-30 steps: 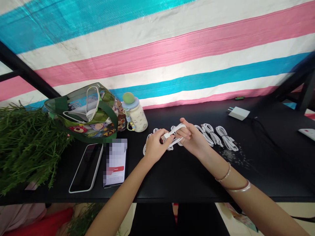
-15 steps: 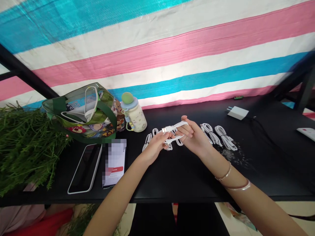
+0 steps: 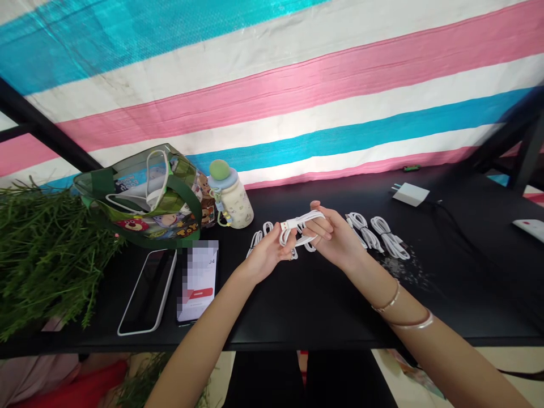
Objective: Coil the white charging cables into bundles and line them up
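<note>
Above the black table [image 3: 297, 306], the left hand [image 3: 266, 256] pinches the plug end of a white USB cable [image 3: 302, 222]; the right hand [image 3: 335, 238] grips its folded loops; more coiled cables [image 3: 376, 233] lie just beside.

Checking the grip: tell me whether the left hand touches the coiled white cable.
Touching. The head view shows the left hand pinching the coiled white cable at its plug end, with no gap between them.

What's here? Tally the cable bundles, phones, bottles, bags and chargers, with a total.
White cable bundles: 4, one of them held off the table
Phones: 2
Bottle: 1
Bag: 1
Charger: 1
Total: 9
</note>
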`<state>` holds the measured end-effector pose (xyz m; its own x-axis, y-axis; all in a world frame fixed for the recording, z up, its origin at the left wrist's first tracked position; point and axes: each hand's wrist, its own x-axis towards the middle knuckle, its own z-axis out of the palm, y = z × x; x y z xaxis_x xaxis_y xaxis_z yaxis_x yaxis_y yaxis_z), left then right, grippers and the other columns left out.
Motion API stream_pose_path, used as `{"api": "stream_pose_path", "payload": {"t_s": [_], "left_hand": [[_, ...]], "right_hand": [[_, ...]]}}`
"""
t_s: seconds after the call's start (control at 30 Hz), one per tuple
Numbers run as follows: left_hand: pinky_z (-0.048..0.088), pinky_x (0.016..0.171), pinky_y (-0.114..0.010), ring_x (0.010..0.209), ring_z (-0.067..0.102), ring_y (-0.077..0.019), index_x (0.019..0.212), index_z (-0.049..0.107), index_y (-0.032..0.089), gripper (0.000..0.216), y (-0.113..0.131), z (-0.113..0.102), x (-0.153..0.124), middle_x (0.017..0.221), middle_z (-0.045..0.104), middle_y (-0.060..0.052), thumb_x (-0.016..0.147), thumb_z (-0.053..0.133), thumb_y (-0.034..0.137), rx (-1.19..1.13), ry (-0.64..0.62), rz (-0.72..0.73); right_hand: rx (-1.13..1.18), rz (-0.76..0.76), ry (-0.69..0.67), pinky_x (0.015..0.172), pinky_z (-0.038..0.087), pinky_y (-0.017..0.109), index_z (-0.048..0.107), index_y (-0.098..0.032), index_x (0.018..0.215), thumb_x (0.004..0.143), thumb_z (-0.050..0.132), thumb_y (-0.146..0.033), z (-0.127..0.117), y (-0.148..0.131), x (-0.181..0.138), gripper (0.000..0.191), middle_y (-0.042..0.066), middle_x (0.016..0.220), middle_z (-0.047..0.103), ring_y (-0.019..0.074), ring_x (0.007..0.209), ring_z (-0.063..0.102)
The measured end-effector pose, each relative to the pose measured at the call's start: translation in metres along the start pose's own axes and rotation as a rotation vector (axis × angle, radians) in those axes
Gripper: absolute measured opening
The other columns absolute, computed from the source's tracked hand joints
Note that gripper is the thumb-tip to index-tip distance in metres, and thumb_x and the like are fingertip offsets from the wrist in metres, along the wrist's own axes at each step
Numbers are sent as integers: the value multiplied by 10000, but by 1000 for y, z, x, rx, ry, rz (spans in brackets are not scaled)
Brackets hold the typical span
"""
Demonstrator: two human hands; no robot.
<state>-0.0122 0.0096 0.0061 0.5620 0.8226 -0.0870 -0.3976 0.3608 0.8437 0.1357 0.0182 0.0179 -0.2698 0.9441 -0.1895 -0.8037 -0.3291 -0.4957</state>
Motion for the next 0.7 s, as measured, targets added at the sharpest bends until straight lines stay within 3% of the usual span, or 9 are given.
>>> {"api": "stream_pose_path", "payload": {"t_s": [0.27, 0.5, 0.7], "left_hand": [[244, 469, -210, 467, 287, -79, 747, 580, 152, 343, -4, -4, 1, 466, 324, 74, 784, 650, 486, 43, -13, 69], [199, 492, -249, 481, 279, -89, 701, 526, 173, 395, -3, -5, 1, 435, 365, 72, 714, 686, 535, 127, -69, 44], [223, 546, -275, 523, 343, -114, 713, 499, 195, 365, 0, -5, -2, 430, 392, 66, 732, 651, 526, 218, -124, 10]], "right_hand": [[-82, -30, -64, 434, 328, 156, 575, -233, 665, 858, 555, -169, -3, -1, 1, 204, -121, 414, 75, 79, 379, 70], [-111, -43, -95, 419, 304, 161, 521, -223, 606, 844, 579, -182, 0, -2, -1, 249, -124, 389, 102, 73, 372, 65], [-152, -70, -141, 426, 308, 167, 614, -241, 744, 825, 569, -173, -2, -1, -4, 115, -135, 383, 129, 71, 355, 90]]}}
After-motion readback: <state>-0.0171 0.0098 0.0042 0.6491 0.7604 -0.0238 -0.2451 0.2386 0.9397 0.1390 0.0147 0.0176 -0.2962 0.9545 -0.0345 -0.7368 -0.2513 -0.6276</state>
